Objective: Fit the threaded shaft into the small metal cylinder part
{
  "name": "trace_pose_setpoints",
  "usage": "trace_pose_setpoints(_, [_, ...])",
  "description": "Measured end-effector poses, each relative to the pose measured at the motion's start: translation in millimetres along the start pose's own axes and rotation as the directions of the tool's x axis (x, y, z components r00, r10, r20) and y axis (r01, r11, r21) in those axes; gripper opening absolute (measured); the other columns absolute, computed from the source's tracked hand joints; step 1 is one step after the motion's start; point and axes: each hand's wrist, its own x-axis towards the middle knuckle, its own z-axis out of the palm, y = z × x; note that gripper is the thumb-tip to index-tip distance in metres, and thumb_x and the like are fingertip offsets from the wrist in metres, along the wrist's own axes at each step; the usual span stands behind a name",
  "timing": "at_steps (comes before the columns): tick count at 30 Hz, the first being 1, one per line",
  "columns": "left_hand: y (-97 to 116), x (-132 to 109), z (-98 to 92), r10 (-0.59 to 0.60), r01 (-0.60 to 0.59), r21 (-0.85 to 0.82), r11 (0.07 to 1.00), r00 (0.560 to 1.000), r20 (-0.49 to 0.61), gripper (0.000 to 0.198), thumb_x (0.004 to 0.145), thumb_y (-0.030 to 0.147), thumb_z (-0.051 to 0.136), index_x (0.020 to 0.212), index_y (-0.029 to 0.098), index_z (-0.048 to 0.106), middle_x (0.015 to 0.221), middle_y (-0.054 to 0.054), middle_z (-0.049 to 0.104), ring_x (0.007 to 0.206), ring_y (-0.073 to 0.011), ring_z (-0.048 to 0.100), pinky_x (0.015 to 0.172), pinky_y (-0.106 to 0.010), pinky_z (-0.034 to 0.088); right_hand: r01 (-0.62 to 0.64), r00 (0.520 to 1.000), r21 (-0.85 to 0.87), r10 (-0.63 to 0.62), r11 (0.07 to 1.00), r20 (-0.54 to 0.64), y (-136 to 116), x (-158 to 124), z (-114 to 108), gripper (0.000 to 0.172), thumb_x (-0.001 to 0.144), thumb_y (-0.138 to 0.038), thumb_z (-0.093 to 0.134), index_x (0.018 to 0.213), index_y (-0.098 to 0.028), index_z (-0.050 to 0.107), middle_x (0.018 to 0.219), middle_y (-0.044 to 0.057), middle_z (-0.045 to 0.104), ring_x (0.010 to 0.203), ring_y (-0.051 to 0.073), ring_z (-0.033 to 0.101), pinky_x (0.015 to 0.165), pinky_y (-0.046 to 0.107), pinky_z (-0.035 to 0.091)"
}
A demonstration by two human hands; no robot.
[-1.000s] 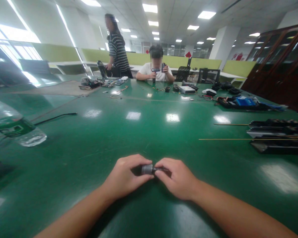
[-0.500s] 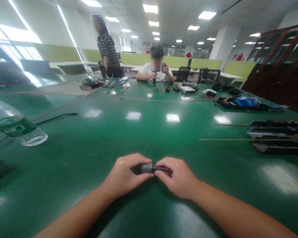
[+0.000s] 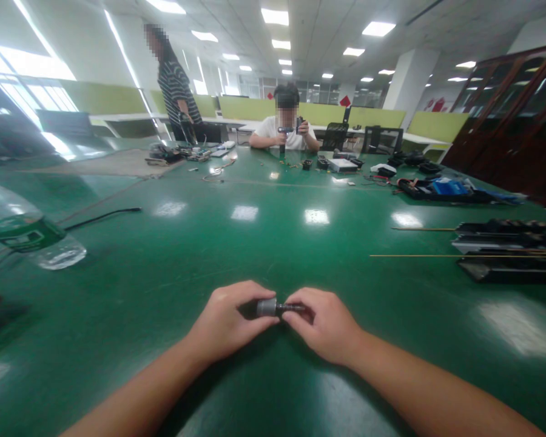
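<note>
Near the front of the green table, my two hands meet on a small grey cylinder (image 3: pixel 266 307) with a dark ridged shaft (image 3: pixel 293 308) sticking out to the right. My left hand (image 3: pixel 226 317) is closed round the cylinder, thumb on the near side and fingers on the far side. With thumb and forefinger, my right hand (image 3: pixel 330 325) pinches the shaft; its far end is hidden by the fingers. The piece lies roughly level, pointing left to right. Its exact kind cannot be made out.
A clear plastic bottle (image 3: pixel 36 227) lies tilted at left beside a black cable (image 3: pixel 104 217). Black trays with thin yellow rods (image 3: pixel 414 255) sit at right. Electronic parts (image 3: pixel 343 164) line the far side, where a seated person (image 3: pixel 284 130) holds a tool. Another person (image 3: pixel 177 91) stands behind left.
The standing person in stripes has moved left and leans more. My hands stay almost in place, the grey cylinder shifting very slightly left.
</note>
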Motion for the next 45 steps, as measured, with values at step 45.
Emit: trace_pose_setpoints(45, [-6.5,0.8,-6.4,-0.054,0.054,0.024,0.998,0.998,-0.008,0.024,0.078,0.031,0.079,0.101,0.026,0.070,0.095,0.002,0.073,0.085,-0.0131,0.069,0.078,-0.023,0.053,-0.067,0.997,-0.040,0.065,0.997,-0.050,1.9,0.2,-0.3,0.009,0.089,-0.030,0.064,0.088,-0.022,0.067,0.074,-0.002,0.064,0.063,0.013,0.054,0.060,0.025,0.035])
